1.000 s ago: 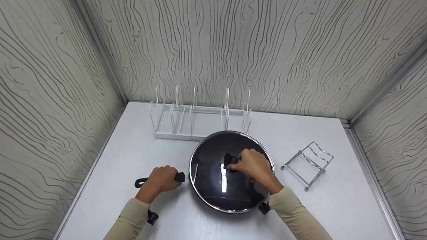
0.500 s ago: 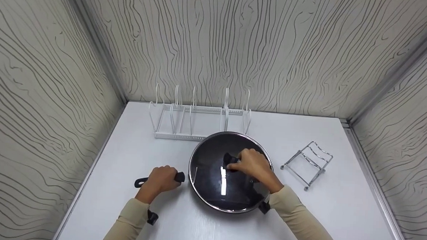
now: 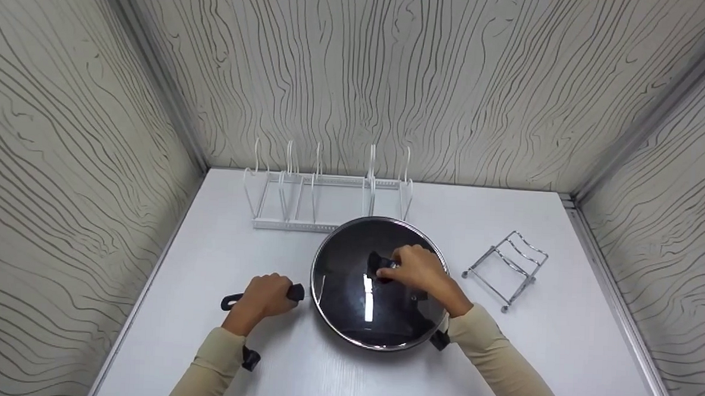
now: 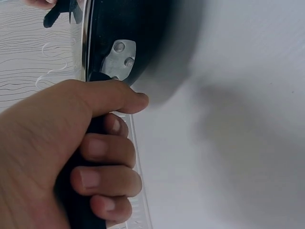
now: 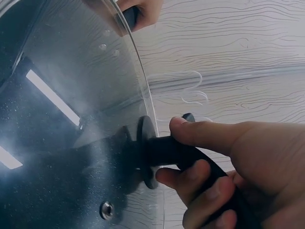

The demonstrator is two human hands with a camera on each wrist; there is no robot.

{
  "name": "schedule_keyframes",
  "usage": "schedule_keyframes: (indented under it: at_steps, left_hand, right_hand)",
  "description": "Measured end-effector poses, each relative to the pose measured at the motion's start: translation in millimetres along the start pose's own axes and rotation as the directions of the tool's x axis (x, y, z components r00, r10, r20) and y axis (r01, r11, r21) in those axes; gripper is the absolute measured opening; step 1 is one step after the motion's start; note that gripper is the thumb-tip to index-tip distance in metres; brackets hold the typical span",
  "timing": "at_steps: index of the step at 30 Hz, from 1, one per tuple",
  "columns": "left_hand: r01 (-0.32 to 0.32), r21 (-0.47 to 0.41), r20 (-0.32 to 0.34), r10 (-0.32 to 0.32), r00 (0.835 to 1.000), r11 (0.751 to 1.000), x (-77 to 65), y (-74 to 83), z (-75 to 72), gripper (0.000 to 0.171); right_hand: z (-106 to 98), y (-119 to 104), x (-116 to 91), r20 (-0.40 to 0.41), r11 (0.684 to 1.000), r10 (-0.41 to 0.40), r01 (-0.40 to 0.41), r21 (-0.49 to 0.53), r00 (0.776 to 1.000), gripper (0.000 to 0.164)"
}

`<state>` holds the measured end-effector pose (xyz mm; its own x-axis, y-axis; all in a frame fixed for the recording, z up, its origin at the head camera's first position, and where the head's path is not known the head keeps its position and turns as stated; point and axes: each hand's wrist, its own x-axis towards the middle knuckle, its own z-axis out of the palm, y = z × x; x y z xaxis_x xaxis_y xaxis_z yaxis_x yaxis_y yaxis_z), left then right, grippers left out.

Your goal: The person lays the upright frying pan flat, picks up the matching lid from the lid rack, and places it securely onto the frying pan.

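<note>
A black frying pan with a long handle sits in the middle of the white table under a domed glass lid with a metal rim. My left hand grips the pan's black handle; in the left wrist view the fingers curl round it and the thumb lies along the top, near a riveted metal bracket. The lid's black knob is held by my right hand, thumb on one side and fingers on the other. The lid rests on the pan. A short side handle shows beside my right sleeve.
Behind the pan stands a white wire rack with upright hoops, its front right part hidden by the lid. A small chrome wire stand is on the table to the right. Patterned walls close in the back and sides.
</note>
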<state>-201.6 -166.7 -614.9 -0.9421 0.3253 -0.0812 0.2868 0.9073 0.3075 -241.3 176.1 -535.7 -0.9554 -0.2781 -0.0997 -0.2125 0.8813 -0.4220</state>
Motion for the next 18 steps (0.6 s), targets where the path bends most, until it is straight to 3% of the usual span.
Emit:
schedule_keyframes:
  at_steps: [6,13,18]
  left_hand:
    - [-0.021,-0.061,0.069,0.025,0.997,0.998,2.5,-3.5,-5.9,0.026]
    - [0.013,-0.190,0.198,0.026,0.980,0.982,6.7,-5.6,-28.8,0.031]
    - [-0.011,-0.245,0.161,0.052,0.986,0.969,12.9,-9.0,-47.8,0.019]
  right_hand:
    - [-13.7,7.6,-7.2,0.035,0.997,-0.038,0.035,0.066,0.999,0.036]
    - [-37.9,34.9,-13.9,0.044,0.981,-0.134,0.126,0.149,0.990,0.033]
    - [-56.5,59.5,-16.3,0.038,0.978,-0.105,0.096,0.186,0.994,0.029]
